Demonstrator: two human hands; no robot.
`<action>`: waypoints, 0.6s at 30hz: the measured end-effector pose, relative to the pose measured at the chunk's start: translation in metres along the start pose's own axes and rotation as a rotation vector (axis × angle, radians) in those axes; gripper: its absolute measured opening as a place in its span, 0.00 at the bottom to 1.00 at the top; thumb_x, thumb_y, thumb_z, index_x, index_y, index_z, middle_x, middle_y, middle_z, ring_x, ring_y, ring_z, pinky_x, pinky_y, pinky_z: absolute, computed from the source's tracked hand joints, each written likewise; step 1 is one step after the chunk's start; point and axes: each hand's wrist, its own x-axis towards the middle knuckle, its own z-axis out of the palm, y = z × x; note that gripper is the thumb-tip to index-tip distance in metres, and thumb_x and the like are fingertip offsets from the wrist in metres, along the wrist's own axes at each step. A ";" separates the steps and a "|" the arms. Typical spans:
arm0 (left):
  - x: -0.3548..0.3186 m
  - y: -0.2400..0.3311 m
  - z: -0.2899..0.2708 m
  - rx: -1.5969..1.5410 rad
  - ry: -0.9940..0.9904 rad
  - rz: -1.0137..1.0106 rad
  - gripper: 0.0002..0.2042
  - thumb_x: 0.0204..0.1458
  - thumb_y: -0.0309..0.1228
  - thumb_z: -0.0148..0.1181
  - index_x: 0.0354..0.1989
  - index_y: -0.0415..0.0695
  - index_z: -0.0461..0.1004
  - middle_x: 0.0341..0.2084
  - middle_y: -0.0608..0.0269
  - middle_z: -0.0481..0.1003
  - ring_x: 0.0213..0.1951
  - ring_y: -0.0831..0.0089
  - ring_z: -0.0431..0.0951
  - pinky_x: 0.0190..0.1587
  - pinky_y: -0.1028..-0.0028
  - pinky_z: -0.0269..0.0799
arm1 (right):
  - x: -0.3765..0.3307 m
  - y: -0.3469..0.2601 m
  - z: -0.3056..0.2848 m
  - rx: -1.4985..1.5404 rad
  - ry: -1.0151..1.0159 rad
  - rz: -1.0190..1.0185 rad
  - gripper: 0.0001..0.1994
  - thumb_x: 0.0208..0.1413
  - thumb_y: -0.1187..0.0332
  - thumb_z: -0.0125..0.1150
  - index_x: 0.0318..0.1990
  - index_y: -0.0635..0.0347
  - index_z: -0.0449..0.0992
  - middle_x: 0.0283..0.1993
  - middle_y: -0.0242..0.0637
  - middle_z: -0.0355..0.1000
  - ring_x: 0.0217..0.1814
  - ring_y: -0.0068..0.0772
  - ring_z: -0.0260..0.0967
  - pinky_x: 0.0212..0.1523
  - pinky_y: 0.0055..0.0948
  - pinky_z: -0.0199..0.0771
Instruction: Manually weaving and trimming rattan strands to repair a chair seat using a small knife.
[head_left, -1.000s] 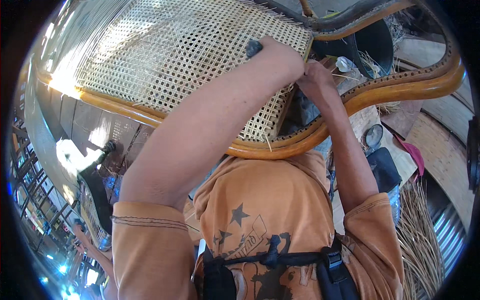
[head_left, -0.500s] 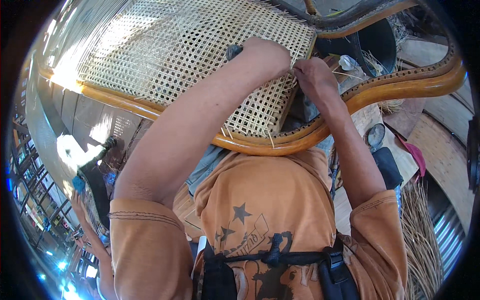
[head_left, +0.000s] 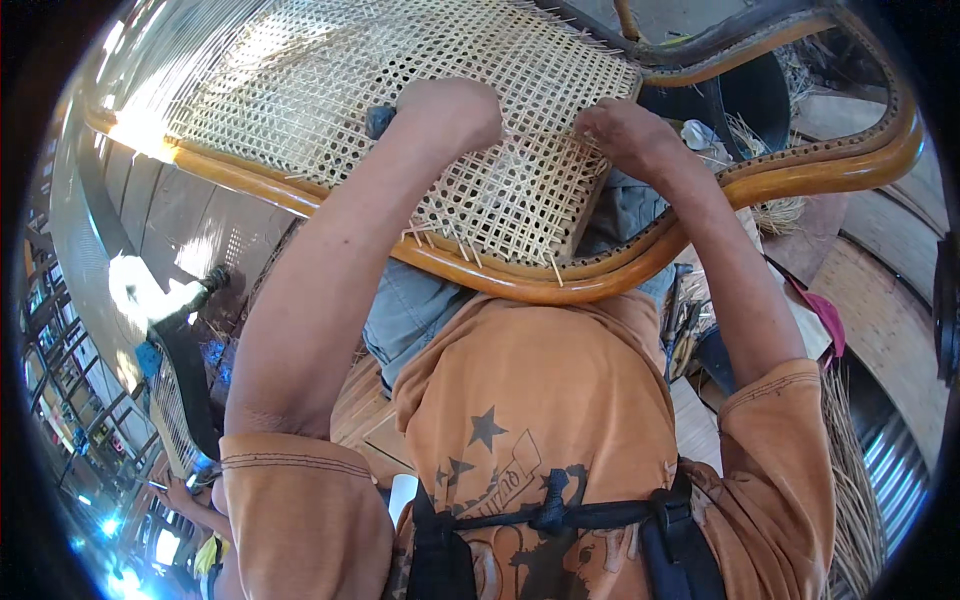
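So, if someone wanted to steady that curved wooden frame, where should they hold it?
Probably the right-hand bend of the wooden frame, coming from its outer right side. The rail is thick and rounded there, and the loop inside it has no cane weave, so fingers should be able to wrap around.

They wear an orange-brown T-shirt (head_left: 570, 370) with dark stars (head_left: 486, 427). 2 stitch lines (head_left: 290, 461) edge the left sleeve (head_left: 300, 520). Black straps (head_left: 684, 550) cross it.
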 end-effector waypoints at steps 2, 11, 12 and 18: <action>0.000 -0.004 0.006 -0.044 0.034 0.005 0.20 0.49 0.45 0.53 0.41 0.41 0.76 0.38 0.53 0.77 0.41 0.57 0.77 0.44 0.61 0.71 | 0.001 0.004 0.003 0.031 -0.023 0.001 0.18 0.46 0.81 0.54 0.44 0.49 0.74 0.45 0.40 0.70 0.52 0.44 0.67 0.51 0.38 0.68; 0.009 -0.010 0.010 -0.044 -0.027 -0.016 0.18 0.48 0.43 0.51 0.39 0.41 0.76 0.37 0.53 0.77 0.39 0.57 0.77 0.42 0.61 0.72 | -0.006 0.010 0.001 -0.155 0.038 -0.174 0.17 0.48 0.80 0.53 0.45 0.50 0.74 0.44 0.40 0.70 0.48 0.43 0.70 0.47 0.37 0.72; 0.006 -0.010 0.008 -0.051 -0.021 -0.015 0.19 0.48 0.43 0.51 0.38 0.41 0.77 0.36 0.53 0.77 0.39 0.57 0.78 0.42 0.61 0.72 | -0.004 0.012 0.000 -0.146 0.055 -0.226 0.16 0.49 0.79 0.53 0.45 0.51 0.75 0.42 0.40 0.71 0.47 0.43 0.70 0.45 0.37 0.72; -0.019 -0.031 0.018 -0.032 0.089 -0.039 0.20 0.49 0.47 0.52 0.33 0.40 0.77 0.32 0.51 0.77 0.38 0.56 0.77 0.41 0.60 0.72 | 0.009 0.009 0.005 -0.233 0.007 -0.259 0.09 0.50 0.76 0.51 0.37 0.57 0.76 0.38 0.40 0.71 0.44 0.43 0.70 0.43 0.36 0.73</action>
